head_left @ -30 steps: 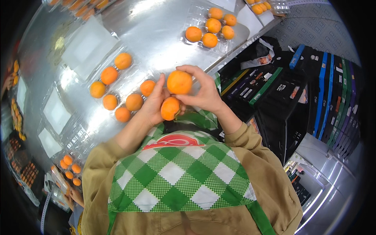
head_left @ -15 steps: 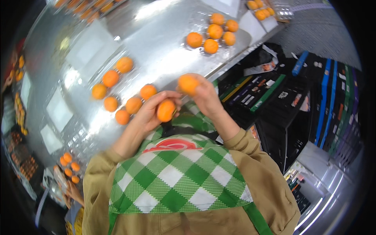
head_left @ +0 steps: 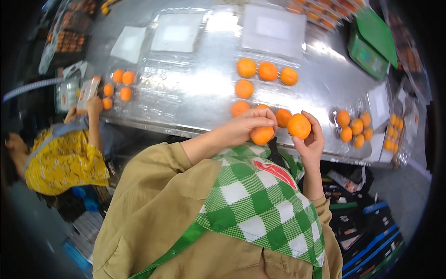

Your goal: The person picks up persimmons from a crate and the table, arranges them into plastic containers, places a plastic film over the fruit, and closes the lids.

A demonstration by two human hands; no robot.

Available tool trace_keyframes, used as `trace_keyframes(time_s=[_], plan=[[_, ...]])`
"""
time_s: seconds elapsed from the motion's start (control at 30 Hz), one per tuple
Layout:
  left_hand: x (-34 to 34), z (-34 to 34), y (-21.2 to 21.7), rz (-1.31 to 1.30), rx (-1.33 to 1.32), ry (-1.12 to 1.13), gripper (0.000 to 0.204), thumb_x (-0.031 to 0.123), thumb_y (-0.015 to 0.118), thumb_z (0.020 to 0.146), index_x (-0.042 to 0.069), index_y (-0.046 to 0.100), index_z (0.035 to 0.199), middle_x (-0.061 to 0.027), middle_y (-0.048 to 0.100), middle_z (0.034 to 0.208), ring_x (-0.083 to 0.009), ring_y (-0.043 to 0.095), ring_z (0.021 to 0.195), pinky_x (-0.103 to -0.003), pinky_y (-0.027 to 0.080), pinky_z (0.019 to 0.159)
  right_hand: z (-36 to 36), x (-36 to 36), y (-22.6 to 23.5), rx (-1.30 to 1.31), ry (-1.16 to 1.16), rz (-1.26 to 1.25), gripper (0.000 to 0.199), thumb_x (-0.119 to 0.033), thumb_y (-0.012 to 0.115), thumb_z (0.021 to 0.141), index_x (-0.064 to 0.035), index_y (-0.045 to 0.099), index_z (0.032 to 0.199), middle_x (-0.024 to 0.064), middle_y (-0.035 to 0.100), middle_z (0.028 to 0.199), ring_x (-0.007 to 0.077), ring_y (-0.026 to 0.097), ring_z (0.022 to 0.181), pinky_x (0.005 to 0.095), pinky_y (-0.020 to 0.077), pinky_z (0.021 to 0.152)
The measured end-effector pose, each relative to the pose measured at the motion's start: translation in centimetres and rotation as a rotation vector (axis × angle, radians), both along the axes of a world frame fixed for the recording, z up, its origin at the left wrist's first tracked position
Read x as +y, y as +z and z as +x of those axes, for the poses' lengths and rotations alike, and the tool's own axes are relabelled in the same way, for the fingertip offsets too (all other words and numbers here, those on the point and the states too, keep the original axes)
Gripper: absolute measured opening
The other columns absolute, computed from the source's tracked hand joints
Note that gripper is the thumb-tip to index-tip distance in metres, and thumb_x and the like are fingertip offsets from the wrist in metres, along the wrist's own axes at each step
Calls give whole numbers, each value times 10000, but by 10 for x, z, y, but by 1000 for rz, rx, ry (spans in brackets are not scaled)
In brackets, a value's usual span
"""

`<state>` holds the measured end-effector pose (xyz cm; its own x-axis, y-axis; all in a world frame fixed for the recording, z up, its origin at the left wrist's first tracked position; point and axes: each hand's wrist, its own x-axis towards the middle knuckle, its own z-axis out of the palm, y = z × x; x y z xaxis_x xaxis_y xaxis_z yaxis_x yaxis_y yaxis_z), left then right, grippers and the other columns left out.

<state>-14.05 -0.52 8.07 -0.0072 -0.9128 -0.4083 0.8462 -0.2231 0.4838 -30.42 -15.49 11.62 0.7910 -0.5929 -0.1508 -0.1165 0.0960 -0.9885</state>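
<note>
My left hand [head_left: 244, 125] is closed around an orange [head_left: 262, 135], held just off the table's near edge. Close beside it, my right hand [head_left: 312, 145] grips a second orange [head_left: 298, 126] between thumb and fingers. Just beyond my hands, several oranges [head_left: 244, 89] sit in a clear plastic tray on the metal table [head_left: 204, 95]. My left hand partly covers one orange [head_left: 263, 107] there.
More oranges fill a clear tray [head_left: 357, 126] at right, near a green scale [head_left: 371, 44]. White sheets [head_left: 273, 29] lie in open packaging at the back. A co-worker in a yellow patterned top [head_left: 69, 158] handles a package at far left. Black crates [head_left: 367, 232] stand below right.
The view has swung left, bringing the co-worker and the scale into sight. Both hands still hold an orange each; the right one now shows steadily instead of blurred.
</note>
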Motion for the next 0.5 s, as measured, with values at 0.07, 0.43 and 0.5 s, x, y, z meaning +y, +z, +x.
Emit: trace_keyframes(time_s=[0.07,0.43,0.5], plan=[[6,2,6,49,-84,65,469,166,594,894,55,422,1315,-90,570,1124,-177,601,987,-325,518,825,23,4,5,-20,135,-172,569,-85,736,731,25,504,1238,93,537,1163,198,552,1079,325,456,935],[29,19,22,-29,-138,323,698,116,619,856,97,287,1469,-115,529,1261,-192,583,1046,-318,502,843,86,15,-5,7,278,-180,571,-112,803,678,-10,533,1172,90,605,1072,158,602,965,303,496,831],[27,18,20,-48,-369,265,707,99,622,861,107,277,1477,-117,531,1270,-204,573,1087,-325,495,872,84,15,2,108,319,-284,567,-109,809,666,-3,552,1161,91,621,1071,181,618,945,317,501,828]])
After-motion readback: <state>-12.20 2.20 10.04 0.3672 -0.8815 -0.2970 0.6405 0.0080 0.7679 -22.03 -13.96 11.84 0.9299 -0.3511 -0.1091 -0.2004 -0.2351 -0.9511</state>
